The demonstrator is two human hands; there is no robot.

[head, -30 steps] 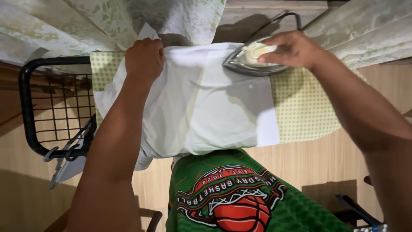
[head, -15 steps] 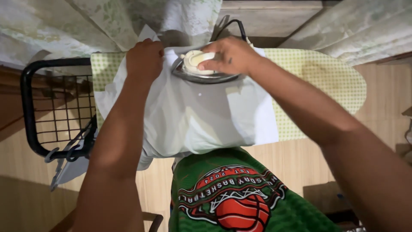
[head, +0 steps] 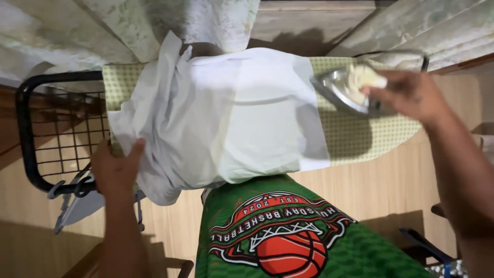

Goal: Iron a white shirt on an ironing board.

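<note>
A white garment (head: 231, 113) lies spread over a green checked ironing board (head: 360, 139). My right hand (head: 406, 92) grips the cream handle of a silver iron (head: 342, 88), tilted up above the board's right end, off the garment. My left hand (head: 116, 170) is at the near left edge of the board, fingers spread against the bunched white cloth hanging there. I cannot tell whether it grips the cloth.
A black wire basket (head: 56, 128) stands left of the board, with hangers (head: 72, 198) below it. Pale patterned curtains (head: 128, 25) hang behind. My green printed shirt (head: 288, 231) fills the bottom centre. Wooden floor (head: 370, 190) lies beneath.
My right hand has swung the iron from the garment's top centre to the board's right end. My left hand dropped from the far edge to the near left edge of the cloth.
</note>
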